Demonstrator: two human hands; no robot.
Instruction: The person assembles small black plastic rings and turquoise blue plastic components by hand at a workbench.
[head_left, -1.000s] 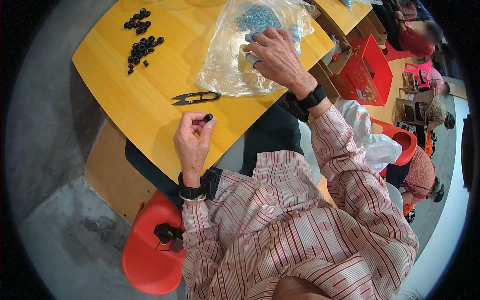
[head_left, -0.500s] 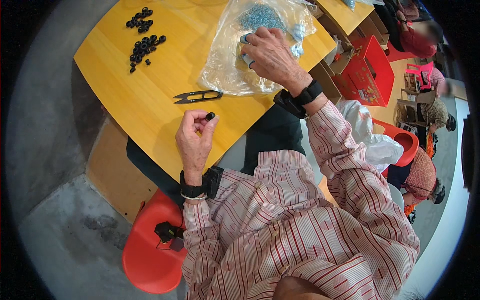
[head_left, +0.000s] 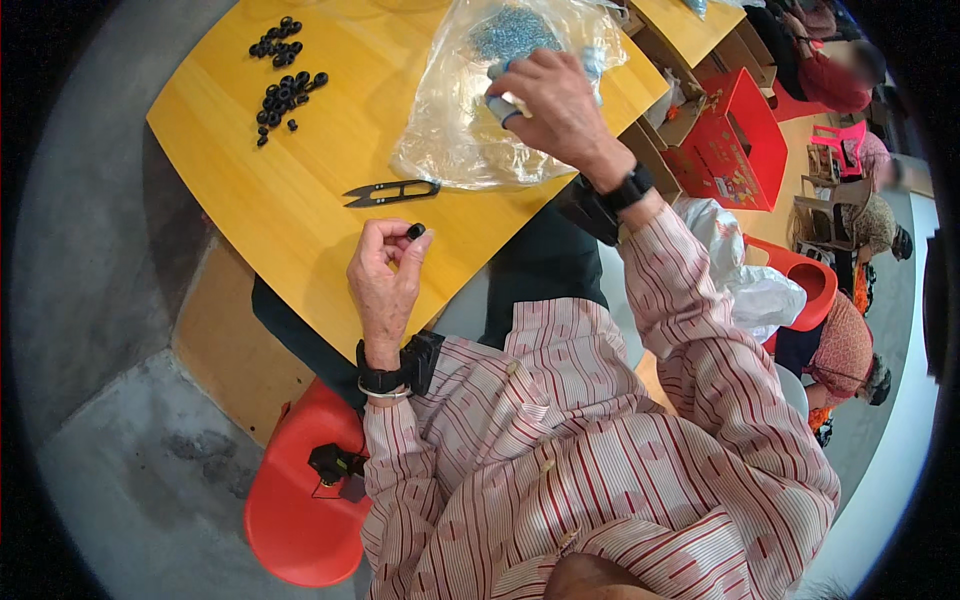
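Observation:
Between the thumb and index finger of my left hand (head_left: 385, 285) is a small black ring-shaped piece (head_left: 415, 231), held just above the near part of the table. My right hand (head_left: 555, 105) is over a clear plastic bag (head_left: 430, 140), slightly smeared by motion. Blue wraps cover its thumb and a finger, and those two tips stand apart; nothing shows between them. Small blue pieces (head_left: 515, 33) are heaped inside the bag, beyond that hand. Black thread snips (head_left: 390, 193) lie on the table between my left hand and the bag.
Two clusters of black ring-shaped pieces (head_left: 285, 97) lie on the yellow table (head_left: 330, 160) at the far left. To the right are an open red box (head_left: 745, 140), cardboard boxes and a white bag (head_left: 760, 295) by a red stool (head_left: 812, 290). Other people sit farther right.
My right hand has shifted slightly right and its thumb has come nearer the wrapped finger. My left hand still holds the black piece, almost unmoved.

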